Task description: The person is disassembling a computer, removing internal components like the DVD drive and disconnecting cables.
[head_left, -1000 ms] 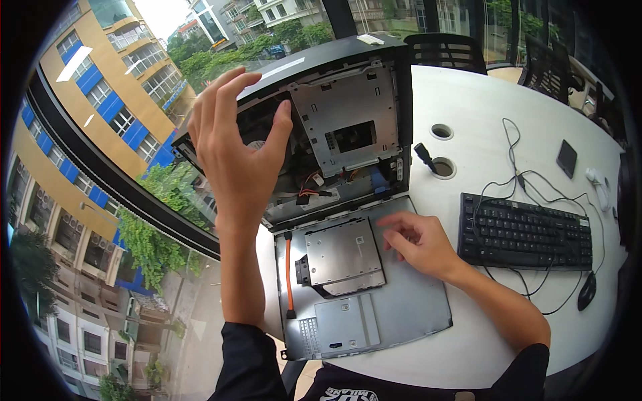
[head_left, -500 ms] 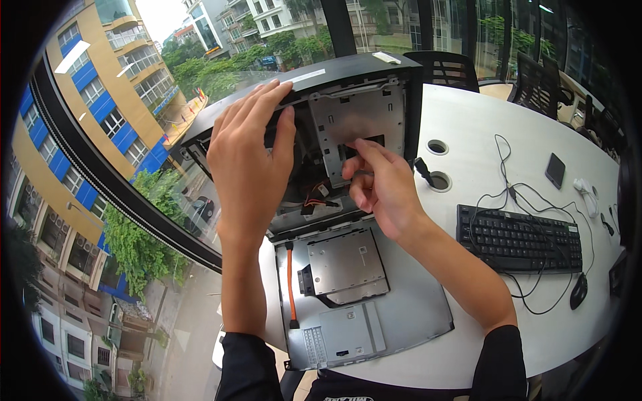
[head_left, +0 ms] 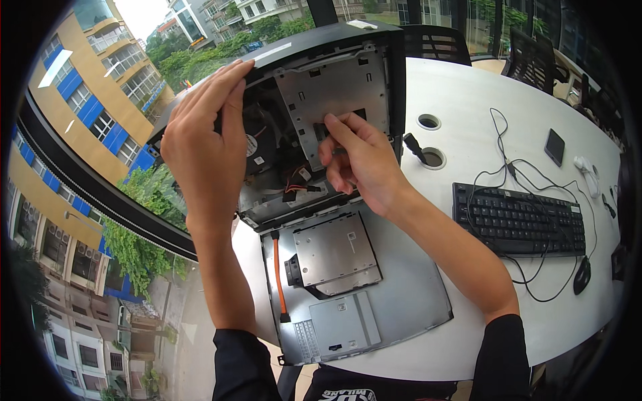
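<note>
An opened black computer case (head_left: 397, 80) stands tilted in front of me. My left hand (head_left: 204, 137) grips its upper left edge, fingers together over the rim and thumb on the inner side. At the metal drive cage (head_left: 307, 87) inside the case, my right hand (head_left: 366, 164) is closed, thumb and fingers drawn together over a slot. Whatever those fingers may hold is hidden. Loose wires (head_left: 294, 184) and a round fan (head_left: 253, 145) show deeper in the case. Below it lies the detached side panel (head_left: 418, 287), carrying a slim silver drive (head_left: 334, 250) and an orange data cable (head_left: 277, 281).
Right of the case, a black plug (head_left: 413, 146) pokes from a cable hole in the white table (head_left: 408, 354). Farther right are a keyboard (head_left: 518, 220), a mouse (head_left: 582, 275), tangled cords and a phone (head_left: 554, 147). A window borders the left; chairs (head_left: 438, 45) stand behind.
The case and both hands appear shifted left and slightly up in view, and the table has shifted too. My right hand stays at the drive cage, its fingers slightly changed in pose.
</note>
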`<action>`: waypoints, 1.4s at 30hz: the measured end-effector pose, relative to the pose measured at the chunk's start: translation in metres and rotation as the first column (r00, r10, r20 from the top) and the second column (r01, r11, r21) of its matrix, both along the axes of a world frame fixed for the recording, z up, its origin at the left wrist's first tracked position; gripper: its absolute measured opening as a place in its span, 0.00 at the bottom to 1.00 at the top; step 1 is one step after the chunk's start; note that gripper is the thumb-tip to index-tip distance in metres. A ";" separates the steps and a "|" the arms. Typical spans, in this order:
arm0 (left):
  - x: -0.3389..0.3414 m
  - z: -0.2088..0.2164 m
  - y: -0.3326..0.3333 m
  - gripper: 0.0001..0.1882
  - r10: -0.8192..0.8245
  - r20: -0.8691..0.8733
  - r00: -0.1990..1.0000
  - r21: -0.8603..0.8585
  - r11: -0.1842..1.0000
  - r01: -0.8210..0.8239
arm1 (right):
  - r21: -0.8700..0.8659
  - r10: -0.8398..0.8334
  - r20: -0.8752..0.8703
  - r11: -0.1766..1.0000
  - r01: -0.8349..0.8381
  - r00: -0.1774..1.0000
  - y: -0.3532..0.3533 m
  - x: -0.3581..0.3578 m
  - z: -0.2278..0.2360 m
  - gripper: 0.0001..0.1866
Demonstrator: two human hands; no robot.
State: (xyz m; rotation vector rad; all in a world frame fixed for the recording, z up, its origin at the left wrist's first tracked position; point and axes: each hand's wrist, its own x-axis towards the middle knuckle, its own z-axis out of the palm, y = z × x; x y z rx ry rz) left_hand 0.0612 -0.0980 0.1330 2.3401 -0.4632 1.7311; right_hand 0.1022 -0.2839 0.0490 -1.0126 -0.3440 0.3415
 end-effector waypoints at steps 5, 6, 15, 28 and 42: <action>0.001 -0.003 0.000 0.09 0.012 -0.002 1.000 -0.010 1.000 -0.012 | 0.002 0.014 -0.011 1.000 -0.014 1.000 -0.001 0.002 -0.002 0.14; 0.002 -0.003 0.001 0.09 -0.001 -0.003 1.000 -0.006 1.000 0.000 | 0.000 0.021 -0.011 1.000 -0.021 1.000 -0.001 0.002 -0.003 0.14; -0.001 0.001 -0.002 0.09 -0.006 -0.011 1.000 -0.003 1.000 0.006 | -0.045 -0.035 -0.007 0.998 0.035 0.999 0.000 0.000 0.001 0.14; -0.001 0.002 -0.002 0.09 -0.014 -0.006 1.000 0.011 1.000 0.014 | -0.064 -0.047 0.021 0.997 0.048 0.999 -0.002 -0.002 0.000 0.15; -0.002 0.004 0.001 0.09 0.022 -0.009 1.000 0.037 0.999 -0.021 | -0.022 0.043 -0.016 0.999 -0.043 0.999 0.012 -0.008 0.001 0.13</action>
